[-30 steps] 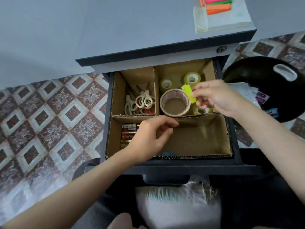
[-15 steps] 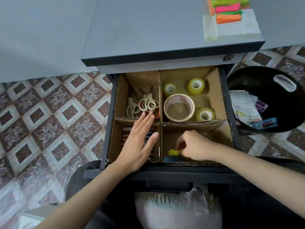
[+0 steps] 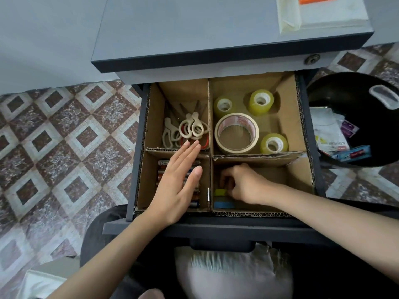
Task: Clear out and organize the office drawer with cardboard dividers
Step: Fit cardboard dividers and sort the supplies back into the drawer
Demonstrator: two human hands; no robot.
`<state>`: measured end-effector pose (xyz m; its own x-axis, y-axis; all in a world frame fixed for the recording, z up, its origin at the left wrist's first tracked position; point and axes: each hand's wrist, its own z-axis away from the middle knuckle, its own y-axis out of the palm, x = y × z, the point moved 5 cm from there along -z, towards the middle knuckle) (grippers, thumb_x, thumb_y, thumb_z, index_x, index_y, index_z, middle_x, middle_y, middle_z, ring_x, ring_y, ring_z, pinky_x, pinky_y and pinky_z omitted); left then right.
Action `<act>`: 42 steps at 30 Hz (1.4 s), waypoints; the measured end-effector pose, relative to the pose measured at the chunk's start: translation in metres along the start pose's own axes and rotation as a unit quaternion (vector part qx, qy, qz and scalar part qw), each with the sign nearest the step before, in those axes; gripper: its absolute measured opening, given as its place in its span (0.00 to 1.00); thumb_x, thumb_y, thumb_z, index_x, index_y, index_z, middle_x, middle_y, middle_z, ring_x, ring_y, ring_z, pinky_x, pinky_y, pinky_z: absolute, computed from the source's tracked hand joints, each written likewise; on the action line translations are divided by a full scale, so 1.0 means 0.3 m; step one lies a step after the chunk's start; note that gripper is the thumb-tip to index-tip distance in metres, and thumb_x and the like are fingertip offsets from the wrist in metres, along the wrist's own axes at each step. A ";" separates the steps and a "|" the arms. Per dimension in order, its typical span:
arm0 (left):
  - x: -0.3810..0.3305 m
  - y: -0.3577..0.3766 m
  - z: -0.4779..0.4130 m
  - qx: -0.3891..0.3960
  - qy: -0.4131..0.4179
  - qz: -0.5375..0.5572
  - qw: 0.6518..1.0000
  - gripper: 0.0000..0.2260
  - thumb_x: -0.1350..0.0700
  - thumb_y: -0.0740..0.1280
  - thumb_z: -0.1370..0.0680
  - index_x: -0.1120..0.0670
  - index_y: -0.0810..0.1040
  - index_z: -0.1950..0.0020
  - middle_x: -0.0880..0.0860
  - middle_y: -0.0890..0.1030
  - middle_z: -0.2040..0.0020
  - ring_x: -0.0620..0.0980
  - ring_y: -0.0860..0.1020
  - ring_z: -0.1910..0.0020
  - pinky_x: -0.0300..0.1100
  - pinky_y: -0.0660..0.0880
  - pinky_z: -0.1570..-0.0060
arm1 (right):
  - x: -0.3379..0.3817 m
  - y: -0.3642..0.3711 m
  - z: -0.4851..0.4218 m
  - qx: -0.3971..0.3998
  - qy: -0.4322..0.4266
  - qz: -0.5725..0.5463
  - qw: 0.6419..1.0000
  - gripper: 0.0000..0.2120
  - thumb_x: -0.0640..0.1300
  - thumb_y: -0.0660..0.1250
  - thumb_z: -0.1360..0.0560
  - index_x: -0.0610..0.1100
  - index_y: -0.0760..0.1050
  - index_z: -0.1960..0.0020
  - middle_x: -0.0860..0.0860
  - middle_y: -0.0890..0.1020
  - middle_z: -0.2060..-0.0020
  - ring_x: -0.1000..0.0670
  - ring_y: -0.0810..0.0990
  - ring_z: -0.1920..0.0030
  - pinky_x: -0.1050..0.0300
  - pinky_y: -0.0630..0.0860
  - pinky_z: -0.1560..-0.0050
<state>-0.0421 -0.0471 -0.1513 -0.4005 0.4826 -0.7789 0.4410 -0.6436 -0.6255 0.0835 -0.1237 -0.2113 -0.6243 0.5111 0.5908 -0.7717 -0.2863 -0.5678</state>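
The drawer [image 3: 216, 230] is mostly sorted, I'd say. The cardboard dividers [image 3: 209, 117] are in and split it into 4 compartments.
- Back L: scissors [image 3: 190, 130], piled, handles toward me.
- Back R: big tape roll [image 3: 236, 133] lying flat w/ 3 small tape rolls [image 3: 261, 102] near it.
- Front L: batteries [image 3: 161, 167] in a row.
- Front R: the sparse one. Just a yellow slip [image 3: 220, 192] and a blue strip [image 3: 224, 205] by the front wall, so prob. what's left to fill.

The sticky-note pad [image 3: 319, 16] sits on the counter [image 3: 216, 29], not yet in the drawer, so my guess is it goes in too. The black bin [image 3: 345, 93] to the R holds wrappers & paper, so clearing-out looks largely done.

My left grip [image 3: 179, 182] is released, fingers straight & flat over the batteries. Touching them or hovering, can't tell. My right grip [image 3: 244, 184] is down in front R w/ fingers curled under, tips right at the yellow slip. Whether it pinches the slip or holds nothing I can't tell, since the knuckles hide it.

Hard to make out:
- Most batteries are under my L palm, so no count.
- Scissor blades are lost in shadow at the back.
- The pad is cut off by the top edge.
- What the blue strip is, unclear.
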 end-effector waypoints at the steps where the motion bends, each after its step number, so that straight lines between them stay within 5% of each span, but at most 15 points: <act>1: 0.000 0.001 -0.001 0.000 0.000 -0.001 1.000 0.23 0.43 0.51 0.21 0.48 0.61 0.28 0.43 0.63 0.27 0.37 0.54 0.26 0.27 0.50 0.31 | 0.000 0.002 0.001 0.006 -0.001 0.010 1.000 0.10 0.33 0.67 0.29 0.40 0.79 0.49 0.48 0.74 0.60 0.46 0.77 0.58 0.61 0.71 0.62; 8: 0.000 0.002 -0.002 -0.002 0.001 -0.027 1.000 0.24 0.42 0.52 0.22 0.47 0.61 0.28 0.40 0.62 0.28 0.36 0.53 0.26 0.26 0.49 0.31 | -0.003 0.025 -0.003 0.014 0.000 0.030 0.999 0.08 0.38 0.70 0.30 0.49 0.73 0.62 0.48 0.71 0.56 0.43 0.78 0.57 0.62 0.71 0.61; 22: -0.003 0.002 -0.005 -0.004 0.003 -0.032 0.999 0.23 0.42 0.53 0.23 0.46 0.61 0.28 0.35 0.60 0.30 0.35 0.53 0.27 0.25 0.49 0.32 | -0.016 -0.029 0.027 -0.025 0.043 0.026 0.998 0.07 0.39 0.67 0.27 0.40 0.77 0.49 0.48 0.72 0.56 0.45 0.75 0.54 0.56 0.74 0.51; 29: -0.001 0.003 -0.006 -0.007 0.009 -0.031 0.999 0.23 0.42 0.53 0.22 0.47 0.61 0.28 0.36 0.61 0.30 0.36 0.54 0.27 0.27 0.50 0.31 | -0.033 -0.038 0.043 0.011 0.057 -0.041 0.997 0.10 0.33 0.63 0.26 0.39 0.81 0.50 0.52 0.75 0.68 0.57 0.72 0.71 0.71 0.68 0.75; 35: 0.002 0.001 -0.004 -0.008 0.009 -0.029 1.000 0.24 0.42 0.53 0.22 0.47 0.61 0.28 0.38 0.61 0.29 0.37 0.55 0.26 0.28 0.51 0.30 | -0.017 -0.015 0.034 0.033 0.044 -0.045 0.997 0.12 0.33 0.63 0.26 0.41 0.82 0.48 0.51 0.76 0.62 0.57 0.71 0.66 0.70 0.68 0.69; 42: 0.003 0.003 -0.007 -0.008 0.011 -0.033 0.999 0.23 0.42 0.53 0.23 0.47 0.61 0.28 0.38 0.61 0.29 0.37 0.54 0.27 0.27 0.50 0.31 | -0.025 -0.025 0.039 0.030 0.067 -0.053 0.996 0.10 0.35 0.63 0.25 0.42 0.82 0.48 0.52 0.77 0.64 0.57 0.72 0.70 0.69 0.68 0.74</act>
<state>-0.0404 -0.0461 -0.1525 -0.4110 0.5364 -0.7371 0.4266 -0.6014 -0.6755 0.0925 -0.1348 -0.2049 -0.5203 0.6436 0.5614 -0.8407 -0.2704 -0.4691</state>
